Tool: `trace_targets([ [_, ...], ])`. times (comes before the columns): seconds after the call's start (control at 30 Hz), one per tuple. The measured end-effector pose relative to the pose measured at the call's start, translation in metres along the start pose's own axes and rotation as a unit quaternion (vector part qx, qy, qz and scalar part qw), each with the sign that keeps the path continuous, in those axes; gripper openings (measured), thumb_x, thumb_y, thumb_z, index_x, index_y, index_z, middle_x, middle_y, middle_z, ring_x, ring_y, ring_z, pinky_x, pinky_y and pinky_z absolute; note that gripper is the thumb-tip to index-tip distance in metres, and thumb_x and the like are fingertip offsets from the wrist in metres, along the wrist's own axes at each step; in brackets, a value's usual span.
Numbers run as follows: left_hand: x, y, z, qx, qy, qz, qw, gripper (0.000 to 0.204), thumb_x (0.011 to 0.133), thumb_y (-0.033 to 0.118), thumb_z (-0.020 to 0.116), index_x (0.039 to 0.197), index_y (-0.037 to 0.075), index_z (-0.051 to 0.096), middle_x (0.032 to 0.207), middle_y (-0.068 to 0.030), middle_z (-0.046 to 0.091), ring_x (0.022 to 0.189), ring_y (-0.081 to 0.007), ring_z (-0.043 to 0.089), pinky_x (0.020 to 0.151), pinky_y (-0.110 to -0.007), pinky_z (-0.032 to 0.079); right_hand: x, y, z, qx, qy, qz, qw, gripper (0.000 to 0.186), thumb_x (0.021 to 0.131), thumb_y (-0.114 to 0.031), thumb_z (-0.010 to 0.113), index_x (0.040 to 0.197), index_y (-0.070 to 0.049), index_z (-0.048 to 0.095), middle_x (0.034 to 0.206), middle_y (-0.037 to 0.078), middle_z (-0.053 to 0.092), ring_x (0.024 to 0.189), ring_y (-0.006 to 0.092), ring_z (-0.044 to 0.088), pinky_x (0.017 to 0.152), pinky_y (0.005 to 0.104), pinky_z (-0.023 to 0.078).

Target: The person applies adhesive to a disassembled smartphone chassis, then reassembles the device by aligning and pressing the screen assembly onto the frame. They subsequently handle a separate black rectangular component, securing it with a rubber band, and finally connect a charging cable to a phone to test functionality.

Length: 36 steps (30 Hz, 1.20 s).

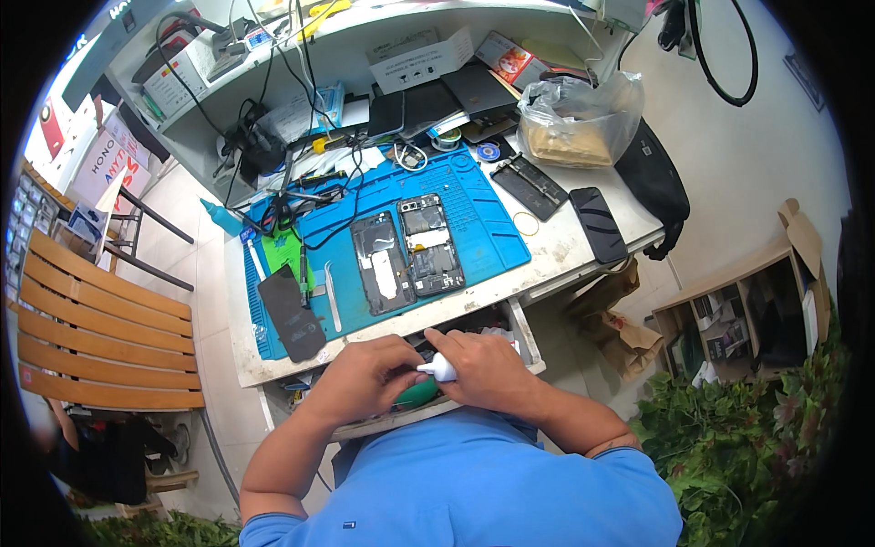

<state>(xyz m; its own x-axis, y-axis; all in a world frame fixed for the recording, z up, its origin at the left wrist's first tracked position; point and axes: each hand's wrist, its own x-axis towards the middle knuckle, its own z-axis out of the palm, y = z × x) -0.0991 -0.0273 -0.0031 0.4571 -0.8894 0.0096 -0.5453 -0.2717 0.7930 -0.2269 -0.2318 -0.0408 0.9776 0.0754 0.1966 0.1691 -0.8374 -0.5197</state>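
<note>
- Left hand (pixel 363 374): held over the open drawer (pixel 524 342) at the front edge of the bench (pixel 556 260); its fingers are curled shut around the green body of a small tube (pixel 427 385), of which only a part shows between the two hands.
- Right hand (pixel 488 369): just beside the left hand, touching it; its fingers are pinched together on the white cap end of the same tube, thumb on top.
- Tube: green body with a white tip, lying crosswise between the hands, above the drawer and close to the person's chest, below the blue work mat (pixel 474 205).
- Opened phone (pixel 384 262): back removed, lying on the mat well apart from the hands; a second opened phone body (pixel 429 243) lies just beside it, to its right.
- Dark back cover (pixel 292 314): resting on the left part of the mat, with tweezers (pixel 332 309) near it.
- Black phone (pixel 598 224): face up on the bare bench, right of the mat; a dark phone frame (pixel 530 186) lies near it, toward the shelf.
- Clear plastic bag (pixel 579 118): at the far right of the bench, holding brownish contents.
- Wooden slatted bench seat (pixel 100 337): on the floor to the person's left.
</note>
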Motion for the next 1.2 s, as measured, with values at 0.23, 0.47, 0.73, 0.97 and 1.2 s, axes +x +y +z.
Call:
trace_targets([
  [0.23, 0.002, 0.004, 0.004, 0.025, -0.025, -0.019, 0.999, 0.013, 0.095, 0.017, 0.083, 0.095, 0.004, 0.081, 0.080, -0.0102, 0.074, 0.067, -0.0225, 0.070, 0.061, -0.036, 0.055, -0.002, 0.007, 0.002, 0.006, -0.018, -0.014, 1.000, 0.063, 0.079, -0.022, 0.085, 0.135, 0.001, 0.068, 0.098, 0.015, 0.073, 0.085, 0.0330, 0.075, 0.070, 0.0461, 0.060],
  [0.47, 0.003, -0.002, 0.000, 0.119, -0.016, 0.043, 0.992, 0.015, 0.096, 0.020, 0.080, 0.096, 0.005, 0.082, 0.079, -0.0109, 0.074, 0.069, -0.0287, 0.073, 0.064, -0.038, 0.056, -0.001, 0.017, 0.005, -0.073, -0.127, -0.009, 0.989, 0.043, 0.083, -0.025, 0.084, 0.115, -0.001, 0.070, 0.102, 0.015, 0.073, 0.094, 0.0349, 0.073, 0.081, 0.0483, 0.059],
  [0.73, 0.009, -0.033, -0.059, -0.281, 0.153, -0.178, 0.930, 0.048, 0.113, 0.035, 0.062, 0.140, -0.005, 0.065, 0.086, -0.0112, 0.073, 0.064, -0.0120, 0.069, 0.057, -0.025, 0.056, 0.004, 0.014, -0.010, -0.033, -0.097, 0.016, 0.995, 0.051, 0.087, -0.036, 0.087, 0.118, 0.001, 0.069, 0.111, 0.017, 0.069, 0.110, 0.0349, 0.064, 0.096, 0.0478, 0.055],
  [0.97, 0.007, -0.071, -0.066, -0.476, 0.147, -0.195, 0.845, 0.067, 0.114, 0.050, 0.053, 0.154, -0.002, 0.043, 0.102, -0.0170, 0.072, 0.076, -0.0202, 0.073, 0.064, -0.032, 0.065, 0.036, -0.008, -0.015, -0.001, 0.064, -0.080, 0.995, 0.052, 0.087, -0.028, 0.086, 0.124, 0.002, 0.066, 0.106, 0.016, 0.066, 0.106, 0.0345, 0.060, 0.093, 0.0466, 0.052],
  [1.2, 0.029, -0.059, -0.065, -0.500, 0.301, -0.126, 0.802, 0.072, 0.110, 0.061, 0.055, 0.153, 0.004, 0.042, 0.140, -0.0168, 0.052, 0.131, -0.0308, 0.059, 0.087, -0.050, 0.068, 0.089, -0.008, -0.018, -0.058, 0.038, -0.106, 0.992, 0.082, 0.076, -0.041, 0.091, 0.135, 0.007, 0.059, 0.111, 0.018, 0.068, 0.111, 0.0352, 0.058, 0.097, 0.0455, 0.049],
])
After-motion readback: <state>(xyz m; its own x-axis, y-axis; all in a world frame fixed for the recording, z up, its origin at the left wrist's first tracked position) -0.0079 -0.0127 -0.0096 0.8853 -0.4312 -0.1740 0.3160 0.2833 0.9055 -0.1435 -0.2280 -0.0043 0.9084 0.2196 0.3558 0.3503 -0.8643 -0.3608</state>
